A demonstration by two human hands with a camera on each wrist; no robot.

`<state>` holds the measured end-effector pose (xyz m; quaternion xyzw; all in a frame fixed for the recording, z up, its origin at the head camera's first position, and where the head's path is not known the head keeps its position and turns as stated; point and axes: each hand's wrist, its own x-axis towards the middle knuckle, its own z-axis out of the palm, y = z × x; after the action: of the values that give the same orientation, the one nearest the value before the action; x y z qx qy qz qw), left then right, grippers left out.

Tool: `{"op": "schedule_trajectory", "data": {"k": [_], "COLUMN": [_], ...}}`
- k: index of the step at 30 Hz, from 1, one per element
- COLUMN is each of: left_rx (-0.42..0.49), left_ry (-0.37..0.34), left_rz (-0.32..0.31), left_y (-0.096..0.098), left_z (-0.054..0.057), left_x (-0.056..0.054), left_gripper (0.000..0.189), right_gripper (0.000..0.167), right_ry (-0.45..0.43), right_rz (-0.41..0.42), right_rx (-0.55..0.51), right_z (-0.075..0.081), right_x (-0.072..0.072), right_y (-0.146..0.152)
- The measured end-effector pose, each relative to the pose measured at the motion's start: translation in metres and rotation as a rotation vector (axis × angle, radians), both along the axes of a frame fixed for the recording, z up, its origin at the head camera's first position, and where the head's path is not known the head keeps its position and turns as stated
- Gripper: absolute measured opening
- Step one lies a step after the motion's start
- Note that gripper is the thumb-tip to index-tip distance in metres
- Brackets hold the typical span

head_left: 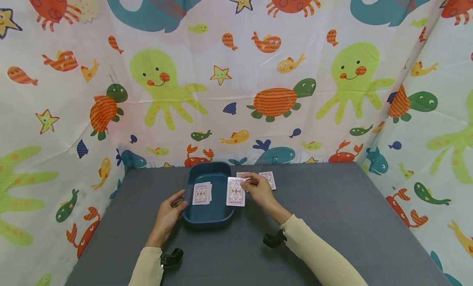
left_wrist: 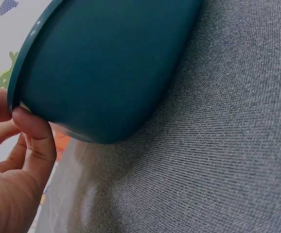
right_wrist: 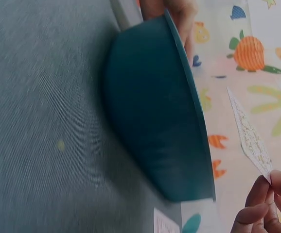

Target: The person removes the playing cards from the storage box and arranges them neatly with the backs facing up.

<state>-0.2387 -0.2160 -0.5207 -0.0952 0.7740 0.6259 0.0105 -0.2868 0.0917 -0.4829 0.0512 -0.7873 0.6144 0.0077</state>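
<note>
A blue plastic tray (head_left: 208, 220) stands on the grey tabletop, with a few overlapping playing cards (head_left: 201, 193) lying face down in it. My left hand (head_left: 169, 214) pinches the tray's left rim between thumb and fingers; the left wrist view shows this hand (left_wrist: 21, 160) at the rim from outside. Over the tray's right edge, my right hand (head_left: 261, 191) pinches a playing card (head_left: 235, 192) by its corner, patterned back upward. In the right wrist view that card (right_wrist: 250, 136) is seen nearly edge-on, higher than the rim.
Just right of the tray, one card (head_left: 242, 175) lies partly hidden behind my right hand. Another card (head_left: 267, 180) rests face down a little farther right. A cloth curtain (head_left: 221, 101) printed with sea animals hangs along the table's back edge.
</note>
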Motion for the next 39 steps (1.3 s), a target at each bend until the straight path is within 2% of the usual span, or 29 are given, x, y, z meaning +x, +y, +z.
{"op": "schedule_trajectory", "data": {"k": [3,11,20,30,39], "left_rx": [0.003,0.01,0.011,0.008,0.011], "left_ry": [-0.004,0.003,-0.002,-0.005,-0.016], "left_rz": [0.003,0.014,0.014,0.015,0.014], "left_y": [0.0,0.0,0.0,-0.002,-0.002], "left_z": [0.0,0.0,0.0,0.001,0.0], "left_x": [0.001,0.002,0.0,-0.002,-0.001], "left_gripper": [0.05,0.049,0.049,0.049,0.048], "right_gripper": [0.023,0.023,0.026,0.029,0.031], "right_ry": [-0.01,-0.028,-0.047,-0.067,-0.091], "right_rz": [-0.028,-0.071,-0.117,-0.185,-0.207], "right_rx": [0.025,0.015,0.037,0.078,0.151], "right_z": [0.0,-0.004,-0.009,-0.015,-0.023], "right_x": [0.0,-0.004,-0.013,-0.028,-0.043], "right_y": [0.013,0.045,0.083,0.119,0.146]}}
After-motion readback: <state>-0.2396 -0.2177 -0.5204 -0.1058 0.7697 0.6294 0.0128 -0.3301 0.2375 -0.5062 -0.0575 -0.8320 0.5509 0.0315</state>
